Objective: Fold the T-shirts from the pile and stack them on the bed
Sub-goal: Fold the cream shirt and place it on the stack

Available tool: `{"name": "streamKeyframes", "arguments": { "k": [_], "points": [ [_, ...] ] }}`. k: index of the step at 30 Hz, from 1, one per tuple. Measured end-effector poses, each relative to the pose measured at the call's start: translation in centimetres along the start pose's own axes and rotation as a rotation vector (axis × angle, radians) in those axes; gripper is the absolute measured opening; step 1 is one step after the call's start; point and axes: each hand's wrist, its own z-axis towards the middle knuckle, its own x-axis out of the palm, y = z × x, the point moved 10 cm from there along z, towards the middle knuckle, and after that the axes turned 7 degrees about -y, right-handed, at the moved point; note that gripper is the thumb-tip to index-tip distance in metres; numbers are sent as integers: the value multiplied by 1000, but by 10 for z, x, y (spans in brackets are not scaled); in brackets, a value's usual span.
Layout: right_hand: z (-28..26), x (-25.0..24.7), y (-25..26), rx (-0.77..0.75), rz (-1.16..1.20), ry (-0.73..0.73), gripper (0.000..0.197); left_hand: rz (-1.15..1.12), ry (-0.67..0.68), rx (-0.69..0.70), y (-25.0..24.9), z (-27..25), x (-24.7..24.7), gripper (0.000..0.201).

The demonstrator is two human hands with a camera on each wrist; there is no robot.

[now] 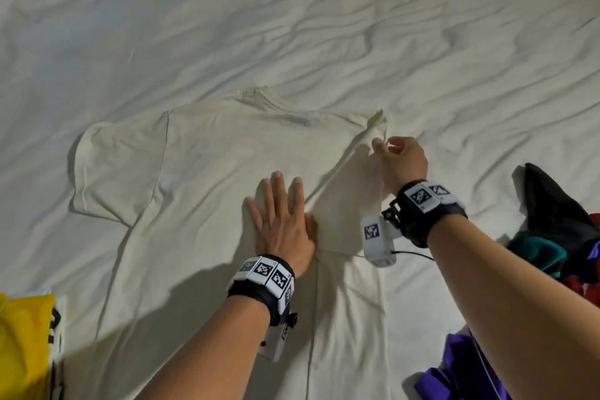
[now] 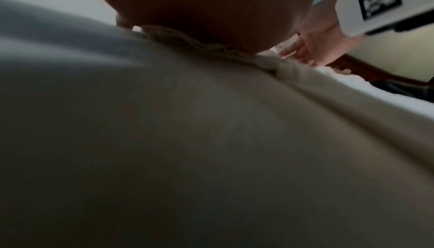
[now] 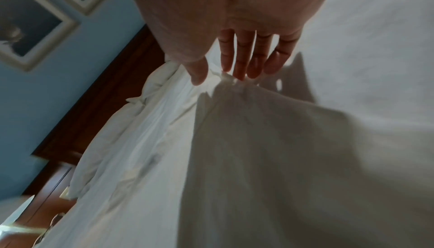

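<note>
A cream T-shirt (image 1: 211, 156) lies spread flat on the white bed (image 1: 292, 26), collar toward the far side. My left hand (image 1: 279, 214) presses flat on the middle of the shirt with straight fingers; its wrist view shows only the palm (image 2: 206, 6) on the cloth (image 2: 211, 140). My right hand (image 1: 396, 156) is at the shirt's right sleeve, which is folded in over the body. The sleeve edge rises in a peak to the thumb and fingertips (image 3: 239, 75), which pinch it. The raised cloth (image 3: 270, 131) throws a shadow below it.
A pile of dark, teal and red clothes (image 1: 552, 237) lies at the right edge, with a purple garment (image 1: 461, 367) near my right forearm. A yellow item (image 1: 22, 344) sits at the lower left. A wooden headboard (image 3: 98, 103) borders the bed.
</note>
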Motion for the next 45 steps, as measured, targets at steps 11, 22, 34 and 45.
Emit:
{"name": "streamKeyframes", "arguments": {
  "k": [11,22,34,45],
  "points": [
    [45,14,15,85,141,3,29,-33,-37,18,8,-4,13,73],
    [62,15,58,-68,-235,56,37,124,-152,93,4,87,-83,24],
    [84,51,66,-290,-692,264,56,381,-59,347,-21,211,-74,30],
    [88,38,69,-349,-269,97,25,112,-16,136,-9,236,-82,14]
  ]
}}
